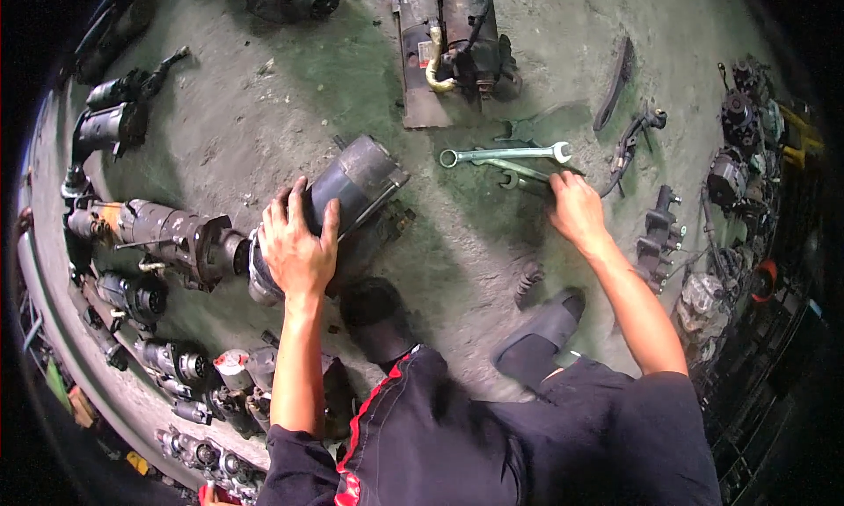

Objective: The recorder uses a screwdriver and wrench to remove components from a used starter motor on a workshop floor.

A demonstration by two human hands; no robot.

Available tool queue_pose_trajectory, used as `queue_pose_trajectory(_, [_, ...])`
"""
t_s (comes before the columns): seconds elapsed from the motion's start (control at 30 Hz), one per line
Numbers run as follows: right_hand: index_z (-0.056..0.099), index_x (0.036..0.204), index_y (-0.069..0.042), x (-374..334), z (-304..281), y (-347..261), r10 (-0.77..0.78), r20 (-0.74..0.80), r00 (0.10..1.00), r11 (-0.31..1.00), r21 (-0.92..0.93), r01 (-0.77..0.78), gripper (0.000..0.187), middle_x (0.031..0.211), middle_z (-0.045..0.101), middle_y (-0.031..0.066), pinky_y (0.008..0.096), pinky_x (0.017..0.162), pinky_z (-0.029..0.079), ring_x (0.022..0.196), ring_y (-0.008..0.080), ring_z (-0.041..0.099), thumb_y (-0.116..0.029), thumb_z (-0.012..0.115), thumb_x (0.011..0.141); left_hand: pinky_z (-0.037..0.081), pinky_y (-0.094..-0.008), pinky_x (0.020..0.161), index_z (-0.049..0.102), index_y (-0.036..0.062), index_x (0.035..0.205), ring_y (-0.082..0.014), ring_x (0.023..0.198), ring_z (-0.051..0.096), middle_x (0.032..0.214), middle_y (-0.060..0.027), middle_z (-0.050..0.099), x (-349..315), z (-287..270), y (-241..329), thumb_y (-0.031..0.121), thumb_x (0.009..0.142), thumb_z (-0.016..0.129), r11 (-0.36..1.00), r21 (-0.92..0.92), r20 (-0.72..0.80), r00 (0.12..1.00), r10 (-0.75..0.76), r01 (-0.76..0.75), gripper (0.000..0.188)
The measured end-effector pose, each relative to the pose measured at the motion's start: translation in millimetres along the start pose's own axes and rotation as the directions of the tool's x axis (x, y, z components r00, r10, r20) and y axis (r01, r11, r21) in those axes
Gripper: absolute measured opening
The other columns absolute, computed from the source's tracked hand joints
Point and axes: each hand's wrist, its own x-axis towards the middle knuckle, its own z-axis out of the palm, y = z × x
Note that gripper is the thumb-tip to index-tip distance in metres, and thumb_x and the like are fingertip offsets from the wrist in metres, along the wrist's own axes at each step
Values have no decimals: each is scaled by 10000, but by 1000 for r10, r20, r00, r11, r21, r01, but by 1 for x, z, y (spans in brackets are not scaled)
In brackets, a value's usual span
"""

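Note:
My left hand (297, 249) lies over a dark cylindrical starter motor (356, 176), its fingers wrapped round the near part of the body. The motor rests tilted on the floor, its flat end pointing away and to the right. My right hand (577, 209) is closed at the right end of a wrench (519, 171), fingertips pinched together low over the floor. The exact grip is partly hidden by the fingers. Just beyond lies a shiny combination wrench (505, 153), with its ring end to the left and open jaw to the right. Another open jaw shows under the wrenches.
A large starter motor (426, 75) stands ahead. On the left lies a long rusty motor (176, 233) among several others. A dark curved strip (614, 84), a cable piece (629, 150) and a black finned part (659, 233) lie at right. My shoe (556, 321) is near a small bolt-like part (528, 279).

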Motion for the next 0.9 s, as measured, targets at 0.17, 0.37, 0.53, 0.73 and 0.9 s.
queue_pose_trajectory(0.17, [566, 1132, -12, -20, 0, 20, -76, -57, 996, 994, -86, 71, 400, 1148, 559, 216, 473, 854, 513, 1031, 398, 596, -86, 685, 757, 416, -458, 1013, 557, 131, 1377, -347, 1193, 559, 1290, -163, 591, 6, -13, 1, 459, 909, 633, 999, -29, -1, 1000, 27, -27, 576])
queue_pose_trajectory(0.37, [550, 1226, -52, -42, 6, 23, -163, -79, 983, 963, 203, 176, 449, 1116, 602, 216, 482, 876, 511, 1020, 396, 607, -10, 624, 784, 342, -553, 1046, 435, 202, 1494, -346, 1222, 523, 1313, -174, 561, 8, -13, 15, 655, 622, 800, 986, 30, 87, 983, 161, -164, 1048])
queue_pose_trajectory(0.53, [493, 1416, -76, -56, -6, -80, -198, -28, 980, 706, 689, 162, 621, 1051, 607, 218, 410, 876, 509, 957, 358, 627, 60, 533, 811, 368, -539, 1051, 326, 234, 1550, -354, 1219, 527, 1339, -178, 547, 23, -9, 26, 612, 575, 854, 978, 83, 163, 971, 177, -192, 1171])
queue_pose_trajectory(0.73, [488, 1440, -135, -75, 18, -123, -118, 119, 986, 662, 749, -11, 535, 1241, 617, 246, 458, 989, 480, 1081, 441, 610, -3, 539, 924, 457, -492, 985, 277, 228, 1565, -355, 1195, 554, 1326, -217, 549, 41, -8, 32, 459, 621, 894, 994, -24, 402, 909, 108, -107, 1150])
queue_pose_trajectory(0.9, [506, 1424, -107, -68, 23, -130, -121, 129, 984, 621, 783, -27, 475, 1300, 613, 201, 439, 1014, 471, 1124, 430, 599, -39, 530, 955, 484, -475, 963, 295, 232, 1555, -368, 1143, 593, 1252, -220, 581, 50, -12, 27, 457, 626, 889, 989, -99, 445, 884, 140, -107, 1126])
